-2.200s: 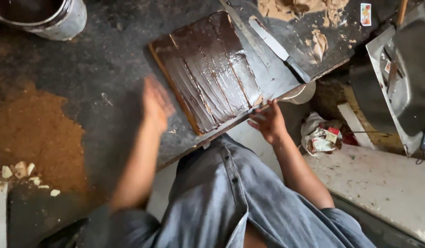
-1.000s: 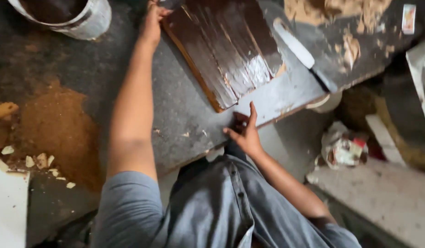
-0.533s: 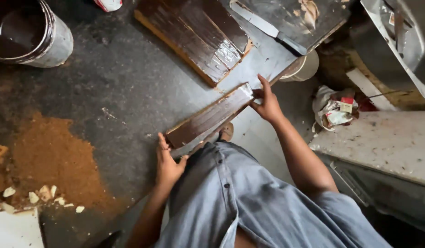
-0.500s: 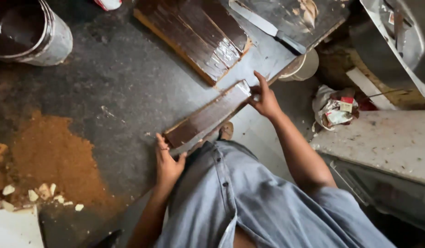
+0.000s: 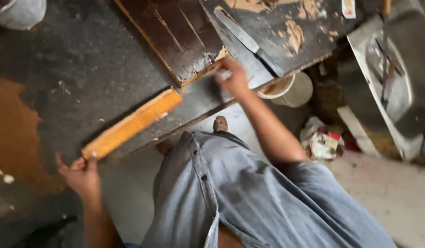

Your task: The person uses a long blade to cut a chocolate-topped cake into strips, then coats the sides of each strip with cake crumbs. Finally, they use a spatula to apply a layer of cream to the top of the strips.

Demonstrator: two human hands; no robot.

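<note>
Bare wood strip (image 5: 132, 123) lies diagonally on the dark desk (image 5: 74, 69), unstained face up. Left hand (image 5: 81, 174) fingers pinch its near end; right hand (image 5: 233, 79) blurred by the stained board (image 5: 175, 36) — grip unclear. Steady both ends before coating — keep it flat.

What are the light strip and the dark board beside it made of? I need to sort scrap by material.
The light strip looks like bare, unfinished wood: matte orange-tan, with a straight sawn edge. The left hand touches its near end. The dark board seems to be wood coated in glossy dark brown stain or paint, with pale wood showing through the scratches and along its edge.
</note>
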